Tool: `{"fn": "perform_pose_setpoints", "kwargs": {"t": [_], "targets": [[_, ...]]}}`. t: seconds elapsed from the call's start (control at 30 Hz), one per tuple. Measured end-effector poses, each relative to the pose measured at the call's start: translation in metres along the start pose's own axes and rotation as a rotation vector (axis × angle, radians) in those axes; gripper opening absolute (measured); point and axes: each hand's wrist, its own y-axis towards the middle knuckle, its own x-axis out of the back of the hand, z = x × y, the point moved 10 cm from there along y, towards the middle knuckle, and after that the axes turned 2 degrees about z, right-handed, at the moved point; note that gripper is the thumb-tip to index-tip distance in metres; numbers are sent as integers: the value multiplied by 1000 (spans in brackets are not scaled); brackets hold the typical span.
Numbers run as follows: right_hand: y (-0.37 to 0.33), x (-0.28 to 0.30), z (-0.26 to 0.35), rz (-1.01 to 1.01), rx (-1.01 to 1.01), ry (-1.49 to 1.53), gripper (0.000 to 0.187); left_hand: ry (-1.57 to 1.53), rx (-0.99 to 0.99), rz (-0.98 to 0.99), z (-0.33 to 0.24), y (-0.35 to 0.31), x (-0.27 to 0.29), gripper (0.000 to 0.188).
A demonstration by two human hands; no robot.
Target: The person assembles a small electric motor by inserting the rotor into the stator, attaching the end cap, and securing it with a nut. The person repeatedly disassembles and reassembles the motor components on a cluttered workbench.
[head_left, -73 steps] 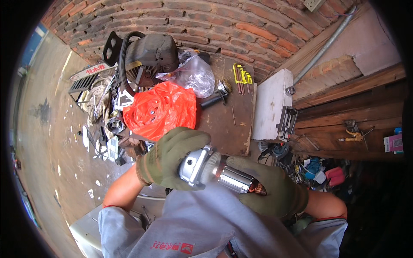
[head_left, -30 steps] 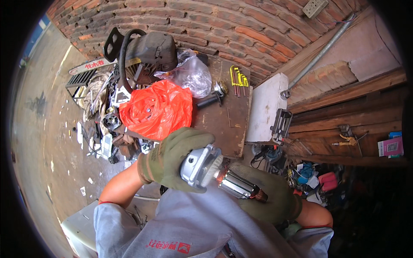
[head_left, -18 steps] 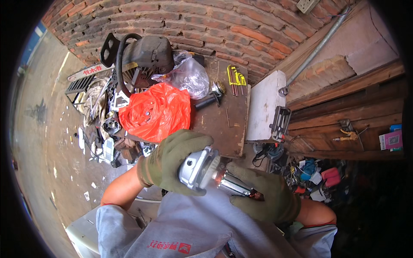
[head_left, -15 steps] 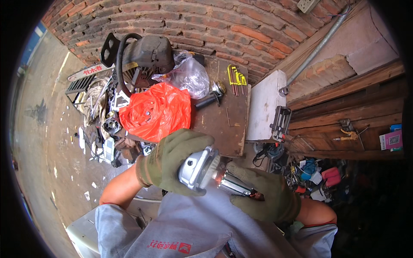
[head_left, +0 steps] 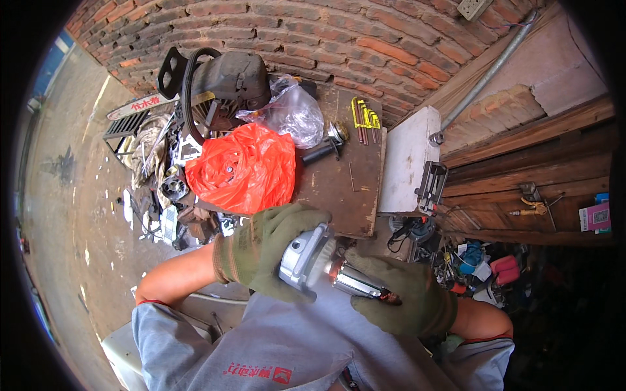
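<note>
Both my hands wear olive-green work gloves. My left hand [head_left: 262, 251] is closed round a silver metal gear housing [head_left: 300, 259], like the head of an angle grinder. From the housing's open side comes a motor armature [head_left: 357, 281], with a shiny steel core and copper windings. A whitish fan-like ring [head_left: 323, 262] sits between housing and armature, partly blurred. My right hand [head_left: 414, 293] is wrapped about the armature from the right, its fingers partly hidden beneath. The two parts are held in line, tilted down to the right, in front of my grey shirt.
Ahead is a brown workbench [head_left: 339, 189] bearing a red plastic bag [head_left: 241, 169], a clear bag [head_left: 297, 117], a chainsaw [head_left: 231, 81], a black-handled tool [head_left: 321, 150] and a yellow hex-key set [head_left: 365, 116]. A white board [head_left: 411, 163] stands right. Scrap parts [head_left: 482, 260] lie lower right.
My left forearm has swung outward to the left. Both hands, with the housing and armature, sit slightly farther right in the picture, and the whole view has shifted a little. The grips look the same.
</note>
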Motion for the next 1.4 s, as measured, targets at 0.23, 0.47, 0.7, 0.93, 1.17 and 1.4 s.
{"fn": "perform_pose_setpoints", "kwargs": {"t": [0.23, 0.47, 0.7, 0.93, 1.17, 1.4], "targets": [[-2, 1, 2, -45, 51, 4, 60, -35, 38, 30, 2, 0, -3, 103], [-5, -11, -1, -46, 109, -78, 59, 101, 50, 194, 1, -7, -28, 98], [-8, -7, -5, -128, 125, 7, 61, 32, 56, 120, -4, -2, -15, 101], [-13, -10, -10, -165, 109, 50, 63, 82, 64, 79, -6, -3, -12, 101], [-13, -7, -5, -162, 122, 60, 59, 117, 45, 54, -13, -1, -11, 100], [-10, -6, -15, -110, 110, 86, 53, 83, 82, 92, -13, -1, -16, 98]]}}
